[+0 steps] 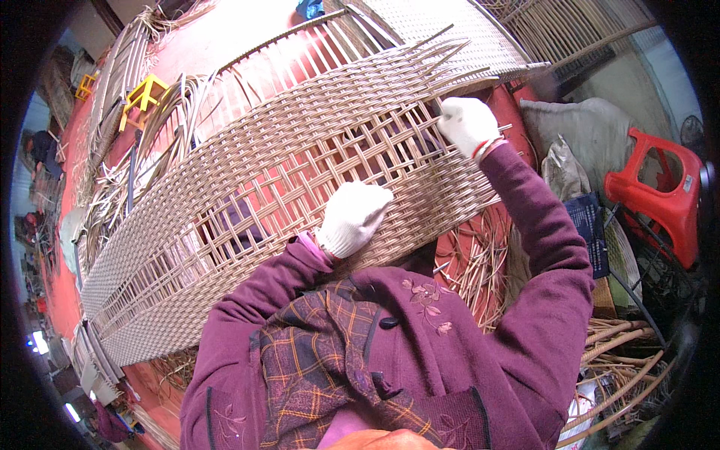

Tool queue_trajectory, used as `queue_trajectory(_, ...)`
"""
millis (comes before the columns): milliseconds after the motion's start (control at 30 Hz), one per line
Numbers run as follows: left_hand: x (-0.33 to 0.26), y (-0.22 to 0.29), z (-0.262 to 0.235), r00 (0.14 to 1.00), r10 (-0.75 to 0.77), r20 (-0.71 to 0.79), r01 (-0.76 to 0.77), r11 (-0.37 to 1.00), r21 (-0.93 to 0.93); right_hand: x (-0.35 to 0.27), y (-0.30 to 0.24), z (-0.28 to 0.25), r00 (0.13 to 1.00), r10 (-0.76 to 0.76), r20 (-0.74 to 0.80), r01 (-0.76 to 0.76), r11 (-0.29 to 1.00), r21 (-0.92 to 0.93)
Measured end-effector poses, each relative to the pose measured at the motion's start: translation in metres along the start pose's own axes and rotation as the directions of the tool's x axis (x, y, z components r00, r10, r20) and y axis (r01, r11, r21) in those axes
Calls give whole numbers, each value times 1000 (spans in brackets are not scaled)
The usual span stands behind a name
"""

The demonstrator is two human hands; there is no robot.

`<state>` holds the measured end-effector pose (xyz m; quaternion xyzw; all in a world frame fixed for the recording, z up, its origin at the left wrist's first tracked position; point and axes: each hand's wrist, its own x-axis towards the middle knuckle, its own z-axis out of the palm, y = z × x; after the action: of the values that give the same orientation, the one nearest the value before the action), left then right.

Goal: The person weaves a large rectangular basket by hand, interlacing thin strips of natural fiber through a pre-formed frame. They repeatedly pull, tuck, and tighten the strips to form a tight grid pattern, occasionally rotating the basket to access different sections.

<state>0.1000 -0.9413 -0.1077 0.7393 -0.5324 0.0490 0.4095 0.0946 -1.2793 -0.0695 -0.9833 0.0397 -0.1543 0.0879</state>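
Observation:
A long, curved brown wicker panel (262, 142) stretches across in front of me, tightly woven along its sides with an open lattice down the middle. My left hand (352, 217), in a white knitted glove, rests on the panel's near side beside the lattice. Its fingers are curled together, and what they pinch is hidden. Farther right, my right hand (466, 126) wears a matching glove and is closed at the lattice's right end, gripping a flat wicker strand (436, 107). Loose strand ends (442, 56) stick out beyond the panel's upper right edge.
Yellow stools (142, 97) stand at the far left near bundles of loose strands (180, 127). A red plastic stool (660, 191) and a pale sack (577, 127) are on the right. Curved canes (615, 375) lie at the lower right. The floor is red.

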Motion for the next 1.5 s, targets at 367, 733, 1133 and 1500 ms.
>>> queue_trajectory(367, 151, 3, 13, 975, 149, -167, -177, 969, -172, -33, -28, -98, 945, -234, -229, 209, 970, -127)
queue_trajectory(733, 162, -37, 45, 970, 160, -182, -180, 979, -99, -34, -10, -10, 936, 353, 3, -336, 890, 309)
queue_trajectory(1133, 153, -34, 75, 920, -390, -45, 295, 763, -575, -15, 16, 25, 987, 131, -93, -140, 984, -107)
queue_trajectory(1500, 157, -36, 73, 893, -423, -155, 414, 906, -89, -4, 35, 23, 945, 316, 88, -325, 867, 377)
